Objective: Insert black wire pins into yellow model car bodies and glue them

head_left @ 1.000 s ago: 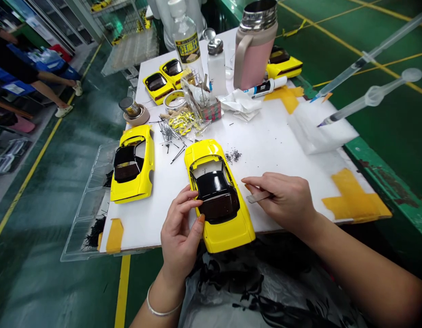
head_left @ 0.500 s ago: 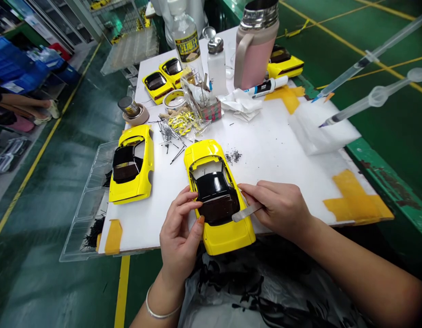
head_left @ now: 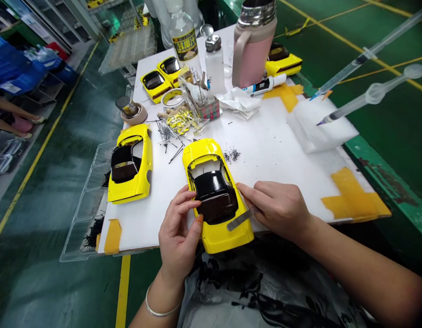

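A yellow model car body (head_left: 227,239) with a dark roof and windows lies at the table's near edge. Along its left side, my left hand (head_left: 180,228) is closed on it, with thumb and fingertips on the rim near the dark window. My right hand (head_left: 277,205) is closed around a flat metal blade (head_left: 238,220), probably tweezers or a scraper; its rounded end lies over the yellow panel behind the dark window. The fingertips of that hand also touch the car body's right edge. Most of the tool's handle is hidden in the palm.
A second yellow car body (head_left: 130,182) lies to the left beside a clear plastic tray (head_left: 77,228). Behind are a bag of small yellow parts (head_left: 181,120), a bottle (head_left: 185,45), a pink thermos (head_left: 253,54) and a marker (head_left: 265,85). Syringes (head_left: 361,102) stand in a white foam block (head_left: 313,132).
The blade's tip has moved slightly left and down, away from the dark window's edge onto the yellow panel. My left hand keeps its grip, and the view has shifted slightly.
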The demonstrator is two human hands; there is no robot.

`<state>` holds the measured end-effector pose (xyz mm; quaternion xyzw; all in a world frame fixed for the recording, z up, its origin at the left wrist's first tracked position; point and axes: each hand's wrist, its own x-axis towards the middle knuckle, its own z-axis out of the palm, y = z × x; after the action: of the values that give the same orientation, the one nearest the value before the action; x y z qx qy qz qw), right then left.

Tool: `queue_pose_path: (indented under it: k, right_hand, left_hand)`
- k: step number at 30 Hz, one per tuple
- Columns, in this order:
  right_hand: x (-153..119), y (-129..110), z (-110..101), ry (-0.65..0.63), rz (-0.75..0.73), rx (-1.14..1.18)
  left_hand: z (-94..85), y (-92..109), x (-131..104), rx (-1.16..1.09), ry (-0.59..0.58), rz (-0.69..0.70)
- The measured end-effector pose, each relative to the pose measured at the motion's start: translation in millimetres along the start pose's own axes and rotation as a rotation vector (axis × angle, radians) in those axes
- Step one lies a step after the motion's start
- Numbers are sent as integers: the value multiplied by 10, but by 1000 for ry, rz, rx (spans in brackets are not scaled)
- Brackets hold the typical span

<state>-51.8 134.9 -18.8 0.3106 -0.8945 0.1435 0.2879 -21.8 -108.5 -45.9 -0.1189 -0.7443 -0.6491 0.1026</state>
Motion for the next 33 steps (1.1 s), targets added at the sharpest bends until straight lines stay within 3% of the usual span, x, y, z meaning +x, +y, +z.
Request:
queue_pose_path:
  k: [8, 16, 19, 22, 26, 30, 33]
  right_hand:
    - [-38, 62, -53, -45, -6, -10]
    - [47, 106, -110, 17, 217, 249]
    - [338, 362, -134, 26, 439, 386]
    - [817, 745, -36, -108, 698, 317]
    - [1396, 1182, 256, -161, 781, 92]
    - [1581, 1424, 488, -140, 882, 30]
    - [1596, 1549, 487, -56, 940, 63]
  left_hand:
    - [-1, 6, -8, 8, -8, 3]
    - [-5, -16, -7, 36, 11, -19]
    - [7, -50, -33, -2, 27, -51]
    - [18, -99, -62, 6, 24, -64]
    - [18, -138, -82, 43, 15, -30]
    - [-3, -143, -80, 79, 19, 24]
    - [-36, -169, -66, 114, 6, 81]
